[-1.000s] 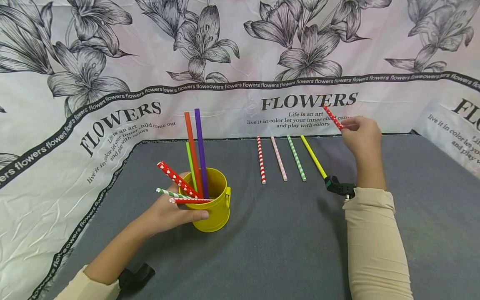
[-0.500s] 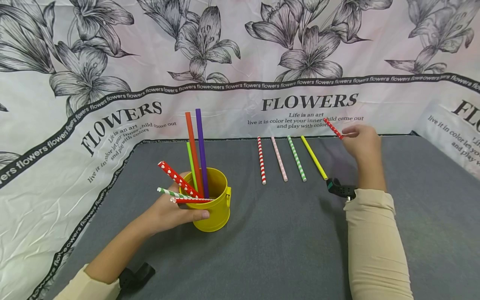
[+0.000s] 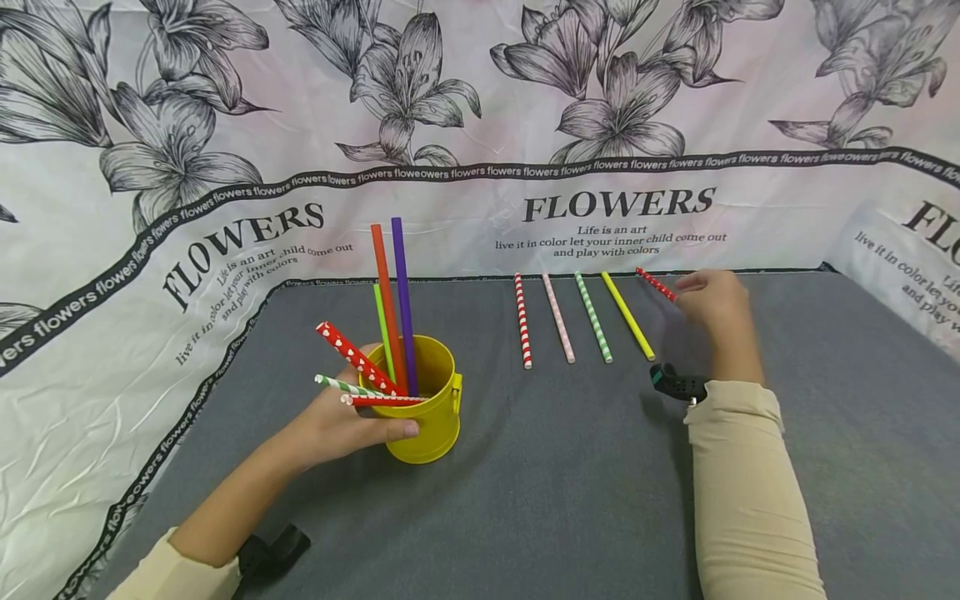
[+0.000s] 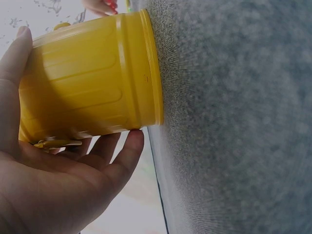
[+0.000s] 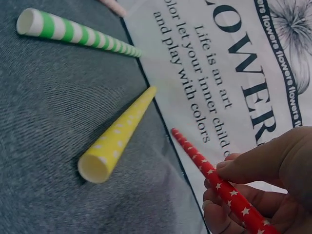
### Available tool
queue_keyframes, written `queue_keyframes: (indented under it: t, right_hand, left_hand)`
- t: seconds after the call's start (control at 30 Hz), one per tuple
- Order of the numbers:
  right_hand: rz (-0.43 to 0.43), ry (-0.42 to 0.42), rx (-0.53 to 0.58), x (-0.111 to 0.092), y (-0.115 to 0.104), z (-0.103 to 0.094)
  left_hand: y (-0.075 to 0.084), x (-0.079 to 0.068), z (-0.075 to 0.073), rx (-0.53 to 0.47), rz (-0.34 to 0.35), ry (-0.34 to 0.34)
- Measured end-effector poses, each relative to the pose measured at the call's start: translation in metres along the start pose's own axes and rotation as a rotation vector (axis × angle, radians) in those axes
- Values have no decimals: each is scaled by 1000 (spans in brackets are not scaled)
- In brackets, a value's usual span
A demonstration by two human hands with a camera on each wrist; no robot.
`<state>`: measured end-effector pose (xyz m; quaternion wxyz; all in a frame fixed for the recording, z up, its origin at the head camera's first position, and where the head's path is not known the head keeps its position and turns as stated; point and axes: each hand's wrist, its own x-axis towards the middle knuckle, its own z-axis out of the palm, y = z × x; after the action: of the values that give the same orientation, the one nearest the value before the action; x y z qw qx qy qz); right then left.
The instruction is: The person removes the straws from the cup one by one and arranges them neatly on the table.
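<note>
My left hand (image 3: 348, 425) grips a small yellow metal bucket (image 3: 423, 437) from its left side, thumb across the front; the left wrist view shows fingers curled round the yellow wall (image 4: 83, 83). Paper straws lean in the bucket: a purple one (image 3: 403, 300), an orange one (image 3: 386, 300) and several others, one of them red with white hearts (image 3: 352, 354). At the back right, my right hand (image 3: 716, 304) pinches a red straw with white stars (image 5: 231, 192) between thumb and fingers. This straw slants just right of a yellow straw with white dots (image 5: 117, 136).
Left of the yellow straw, a green-striped straw (image 3: 594, 317), a pale pink straw (image 3: 558, 318) and a red-striped straw (image 3: 522, 321) lie in a spaced row on the grey tabletop (image 3: 525, 500). A white flower-printed cloth (image 3: 450, 225) rises along the back edge.
My right hand has come down and slightly left with the red star straw, from in front of the cloth to the table's back edge. The left hand and bucket have stayed put.
</note>
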<state>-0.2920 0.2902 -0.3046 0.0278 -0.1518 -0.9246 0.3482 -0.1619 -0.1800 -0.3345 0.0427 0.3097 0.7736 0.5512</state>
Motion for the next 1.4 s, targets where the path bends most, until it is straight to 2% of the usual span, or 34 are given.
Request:
queue_keyframes:
  t: [0.17,0.5,0.73,0.97,1.4]
  right_hand:
    - [-1,-24,-14,3,6,8]
    - [70,-110,13,9,9,19]
    - [22,-73,-40,9,10,26]
    - [20,-53,-77,8,8,30]
    - [-13,-63,-104,6,8,27]
  left_hand:
    - [0,-1,0,8,2,2]
    - [0,0,0,10,35,-3]
    - [1,0,0,21,36,1]
    - [2,0,0,20,37,3]
    - [1,0,0,14,23,-1]
